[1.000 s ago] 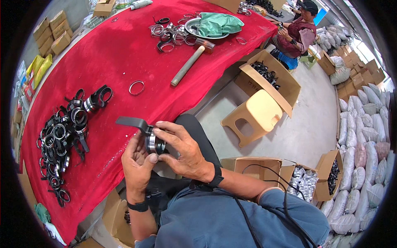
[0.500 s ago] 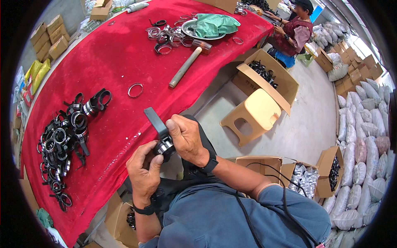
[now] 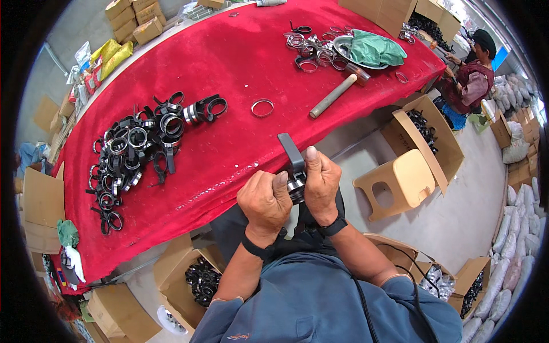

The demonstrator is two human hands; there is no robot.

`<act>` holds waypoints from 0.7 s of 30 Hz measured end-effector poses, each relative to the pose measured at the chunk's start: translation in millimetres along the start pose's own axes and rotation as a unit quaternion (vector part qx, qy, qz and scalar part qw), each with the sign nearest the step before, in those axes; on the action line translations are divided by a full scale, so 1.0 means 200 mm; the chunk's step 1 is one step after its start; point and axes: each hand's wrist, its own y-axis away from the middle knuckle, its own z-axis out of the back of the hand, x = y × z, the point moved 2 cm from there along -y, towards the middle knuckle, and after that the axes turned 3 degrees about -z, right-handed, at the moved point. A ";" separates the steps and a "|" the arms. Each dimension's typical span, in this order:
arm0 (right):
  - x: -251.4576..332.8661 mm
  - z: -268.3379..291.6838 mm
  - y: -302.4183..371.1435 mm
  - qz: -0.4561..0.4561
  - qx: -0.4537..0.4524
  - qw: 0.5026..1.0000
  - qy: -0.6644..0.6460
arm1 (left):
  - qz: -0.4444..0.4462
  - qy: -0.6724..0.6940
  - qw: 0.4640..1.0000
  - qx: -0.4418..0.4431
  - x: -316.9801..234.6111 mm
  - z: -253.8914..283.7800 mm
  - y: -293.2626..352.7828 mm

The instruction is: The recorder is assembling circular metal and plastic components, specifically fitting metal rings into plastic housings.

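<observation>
Just off the table's near edge, both my hands are on a black clamp with a shiny metal band and a flat black lever sticking up. My right hand grips its right side, thumb raised beside the lever. Curled fingers close my left hand against the clamp's left side, thumb on top; what its fingertips touch is hidden. A heap of similar black clamps with metal rings lies on the red-covered table to the left. One loose metal ring rests beyond my hands.
A mallet lies near a metal dish with green cloth and a pile of metal rings. Right of me stand a yellow stool and a carton of black parts. Another carton sits lower left. A person works far right.
The view has swung left, so the table's contents appear further right. My left hand has gone from a looser thumb-and-finger hold to curled fingers beside the clamp. My right hand still grips it.
</observation>
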 end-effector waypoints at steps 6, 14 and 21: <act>0.01 0.01 -0.02 0.009 -0.032 0.999 0.012 | 0.024 0.012 1.000 -0.001 -0.02 -0.03 0.00; -0.06 0.00 -0.09 -0.061 -0.046 0.997 -0.019 | 0.043 0.049 0.998 0.004 0.03 -0.12 -0.06; -0.16 0.00 -0.11 -0.153 -0.040 0.983 -0.088 | 0.214 0.199 0.953 0.079 0.15 -0.09 -0.01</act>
